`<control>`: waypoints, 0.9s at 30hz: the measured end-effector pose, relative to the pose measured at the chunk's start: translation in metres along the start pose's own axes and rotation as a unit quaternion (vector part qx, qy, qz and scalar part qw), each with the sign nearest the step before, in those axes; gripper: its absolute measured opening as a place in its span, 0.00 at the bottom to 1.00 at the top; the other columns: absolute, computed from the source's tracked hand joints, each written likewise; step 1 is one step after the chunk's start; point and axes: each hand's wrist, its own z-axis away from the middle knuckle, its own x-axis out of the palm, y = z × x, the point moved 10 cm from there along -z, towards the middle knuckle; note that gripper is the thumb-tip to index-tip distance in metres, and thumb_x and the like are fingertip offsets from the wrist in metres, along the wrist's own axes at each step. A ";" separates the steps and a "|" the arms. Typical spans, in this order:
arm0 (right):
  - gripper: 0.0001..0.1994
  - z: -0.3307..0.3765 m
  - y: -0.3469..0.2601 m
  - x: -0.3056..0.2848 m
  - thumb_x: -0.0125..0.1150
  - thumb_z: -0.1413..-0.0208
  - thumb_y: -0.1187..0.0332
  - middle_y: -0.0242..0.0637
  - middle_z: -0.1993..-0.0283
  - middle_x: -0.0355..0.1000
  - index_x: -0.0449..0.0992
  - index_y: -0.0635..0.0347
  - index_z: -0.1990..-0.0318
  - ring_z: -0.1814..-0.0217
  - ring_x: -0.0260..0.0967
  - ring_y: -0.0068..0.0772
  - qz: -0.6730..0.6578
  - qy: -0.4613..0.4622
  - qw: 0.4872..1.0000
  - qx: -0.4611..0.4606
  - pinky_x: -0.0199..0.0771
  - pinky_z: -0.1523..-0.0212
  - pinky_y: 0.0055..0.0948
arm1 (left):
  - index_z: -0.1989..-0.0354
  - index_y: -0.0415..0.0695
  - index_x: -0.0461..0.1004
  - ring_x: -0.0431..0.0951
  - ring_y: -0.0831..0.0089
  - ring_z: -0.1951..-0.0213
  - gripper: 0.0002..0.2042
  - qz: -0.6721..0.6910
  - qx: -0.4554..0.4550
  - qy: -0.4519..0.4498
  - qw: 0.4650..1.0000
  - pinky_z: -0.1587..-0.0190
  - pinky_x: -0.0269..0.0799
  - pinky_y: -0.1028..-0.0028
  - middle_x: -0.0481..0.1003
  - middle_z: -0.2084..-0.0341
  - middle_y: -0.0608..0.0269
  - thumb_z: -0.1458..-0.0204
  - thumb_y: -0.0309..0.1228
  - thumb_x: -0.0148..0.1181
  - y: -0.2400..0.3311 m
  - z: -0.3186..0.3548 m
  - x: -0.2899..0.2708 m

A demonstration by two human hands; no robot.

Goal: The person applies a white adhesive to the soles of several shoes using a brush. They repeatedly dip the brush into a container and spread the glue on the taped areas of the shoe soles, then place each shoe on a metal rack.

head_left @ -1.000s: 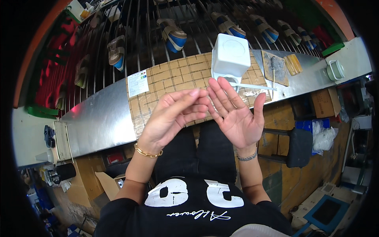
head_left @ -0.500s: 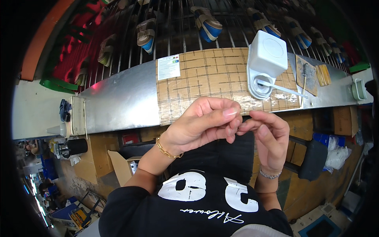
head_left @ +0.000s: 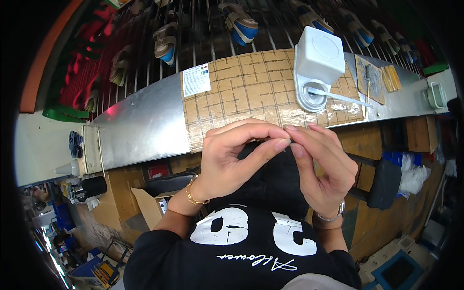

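My left hand (head_left: 231, 159) and my right hand (head_left: 326, 166) meet at the fingertips in front of my body, at the near edge of the bench. Thumb and forefinger of each are pinched together. Something tiny and dark may sit between the tips, too small to make out. Beyond my hands a taped cardboard sheet (head_left: 241, 94) covers part of the metal bench. On its right side stands a white plastic dispenser (head_left: 321, 53) with a round cup, and a thin pale-handled tool (head_left: 343, 98) leans out of that cup.
Behind the bench, a rack of metal rods carries several shoes, among them a blue and beige shoe (head_left: 239, 24). A printed sheet (head_left: 196, 79) lies on the cardboard. To the right are a stained board (head_left: 369, 79), yellowish strips (head_left: 391, 79) and a green-white holder (head_left: 436, 95).
My fingers have come together tip to tip, the right hand closing in on the left. The bench and its things sit slightly higher and further left in the picture.
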 end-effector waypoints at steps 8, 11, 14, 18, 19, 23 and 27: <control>0.12 0.003 -0.010 0.002 0.68 0.51 0.79 0.36 0.62 0.81 0.83 0.62 0.57 0.61 0.79 0.32 0.139 0.000 0.987 -0.075 0.75 0.51 0.35 | 0.61 0.34 0.83 0.83 0.69 0.67 0.09 -0.223 0.117 -0.009 0.968 0.64 0.78 0.75 0.81 0.67 0.55 0.52 0.19 0.70 0.028 0.004 0.008; 0.11 0.004 -0.001 -0.003 0.68 0.52 0.81 0.37 0.65 0.79 0.83 0.65 0.59 0.66 0.77 0.31 0.047 0.021 0.998 -0.035 0.76 0.60 0.28 | 0.60 0.36 0.84 0.83 0.67 0.67 0.11 -0.212 0.169 -0.005 0.963 0.64 0.79 0.73 0.81 0.66 0.56 0.54 0.19 0.72 0.033 0.009 0.010; 0.10 0.007 0.023 0.001 0.67 0.49 0.82 0.38 0.65 0.79 0.83 0.69 0.58 0.67 0.75 0.26 -0.154 0.011 0.985 0.074 0.73 0.66 0.21 | 0.59 0.38 0.84 0.83 0.67 0.67 0.14 -0.222 0.229 0.002 0.948 0.64 0.79 0.73 0.81 0.65 0.58 0.57 0.19 0.73 0.039 0.015 0.013; 0.08 0.015 0.043 0.017 0.63 0.42 0.81 0.39 0.63 0.79 0.82 0.71 0.55 0.68 0.71 0.19 -0.352 0.007 0.922 0.160 0.71 0.69 0.18 | 0.57 0.39 0.84 0.83 0.67 0.67 0.16 -0.223 0.271 0.013 0.936 0.63 0.80 0.73 0.81 0.65 0.59 0.59 0.20 0.75 0.037 0.018 0.017; 0.08 0.018 0.049 0.022 0.63 0.41 0.80 0.39 0.63 0.79 0.82 0.71 0.55 0.69 0.71 0.18 -0.393 0.011 0.901 0.186 0.70 0.69 0.18 | 0.57 0.39 0.84 0.83 0.67 0.67 0.17 -0.224 0.272 0.014 0.936 0.63 0.80 0.73 0.81 0.65 0.59 0.59 0.20 0.75 0.035 0.018 0.018; 0.08 0.027 0.064 0.036 0.62 0.40 0.78 0.38 0.64 0.79 0.82 0.70 0.55 0.70 0.69 0.16 -0.498 0.029 0.827 0.259 0.68 0.70 0.15 | 0.56 0.39 0.84 0.83 0.69 0.66 0.16 -0.208 0.254 0.016 0.944 0.63 0.80 0.74 0.81 0.64 0.58 0.56 0.20 0.73 0.030 0.014 0.020; 0.09 0.021 0.059 0.011 0.64 0.42 0.80 0.39 0.64 0.79 0.83 0.69 0.54 0.69 0.71 0.19 -0.299 0.073 0.932 0.193 0.70 0.69 0.18 | 0.52 0.37 0.82 0.83 0.72 0.63 0.15 -0.041 0.056 0.059 0.996 0.61 0.81 0.76 0.82 0.63 0.56 0.51 0.19 0.70 -0.004 0.005 0.005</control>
